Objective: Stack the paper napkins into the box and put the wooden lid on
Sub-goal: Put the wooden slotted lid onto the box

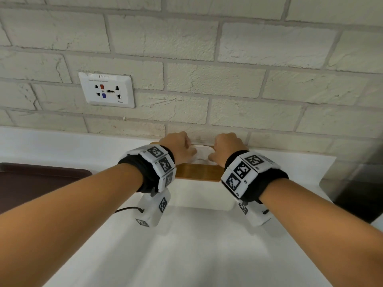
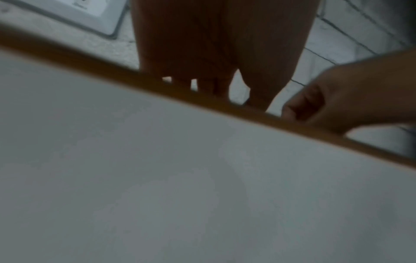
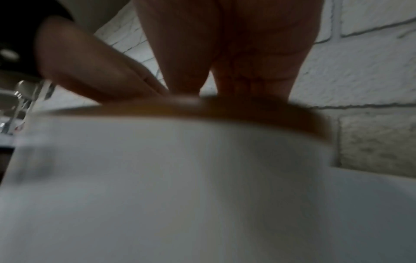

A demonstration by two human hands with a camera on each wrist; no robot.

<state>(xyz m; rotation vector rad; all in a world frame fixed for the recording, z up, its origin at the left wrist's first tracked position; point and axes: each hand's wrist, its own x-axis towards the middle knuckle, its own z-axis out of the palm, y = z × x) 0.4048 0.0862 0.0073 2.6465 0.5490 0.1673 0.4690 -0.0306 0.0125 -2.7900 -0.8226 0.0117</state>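
A white box [image 1: 202, 195] stands on the counter against the brick wall, with the wooden lid [image 1: 196, 172] lying on top of it. A white paper napkin [image 1: 202, 154] pokes up through the middle of the lid. My left hand [image 1: 182, 147] and right hand [image 1: 224, 147] sit on the lid on either side of the napkin, fingers curled, thumbs pinching its edges. From the left wrist, the left hand [image 2: 225, 92] reaches over the lid's edge [image 2: 112, 71] above the box wall [image 2: 157, 178]. From the right wrist, the right hand [image 3: 225, 83] reaches over the lid [image 3: 225, 108]; the fingertips are hidden.
A wall socket [image 1: 106, 90] is set in the bricks at upper left. A dark brown tray [image 1: 41, 183] lies on the white counter [image 1: 186, 255] at left. A dark metallic object [image 1: 356, 183] stands at the right edge.
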